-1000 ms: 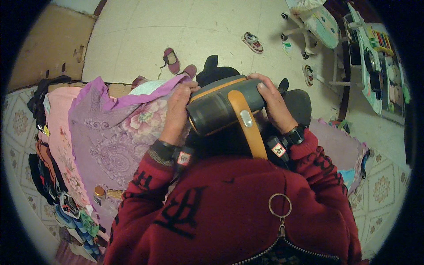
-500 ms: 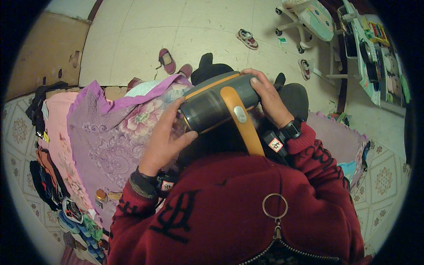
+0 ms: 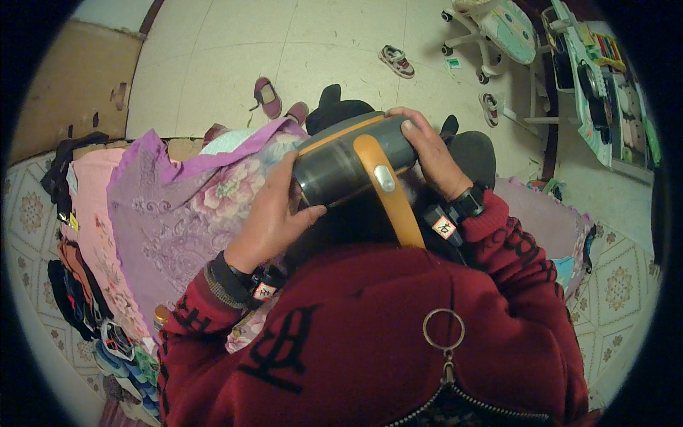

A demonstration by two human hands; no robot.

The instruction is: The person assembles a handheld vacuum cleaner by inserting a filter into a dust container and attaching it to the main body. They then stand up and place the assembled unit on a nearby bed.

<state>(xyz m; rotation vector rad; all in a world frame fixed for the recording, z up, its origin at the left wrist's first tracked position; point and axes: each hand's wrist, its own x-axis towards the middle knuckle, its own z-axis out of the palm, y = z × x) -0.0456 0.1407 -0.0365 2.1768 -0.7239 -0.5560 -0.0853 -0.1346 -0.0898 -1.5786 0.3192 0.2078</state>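
One grey appliance (image 3: 334, 173) with orange handle (image 3: 400, 210), above your lap (image 3: 331, 231): your left hand (image 3: 267, 217) shifted from its upper edge to cup its left end, your right hand (image 3: 436, 158) grasping the opposite end, seemingly a steadier two-ended hold.

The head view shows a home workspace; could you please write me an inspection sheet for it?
Surface: purple floral blanket with ruffled violet edge, partly rumpled.
Things in hand: grey appliance with dark translucent cylinder and orange strap.
Clutter: maroon shoe, red-and-white sneaker and dark clothing.
Hands: right hand grips the appliance's right end; left hand spread at the cylinder's left end, grip unclear.
Cables: nothing seen clearly.
Surroundings: pale tiled floor, white wheeled chair.
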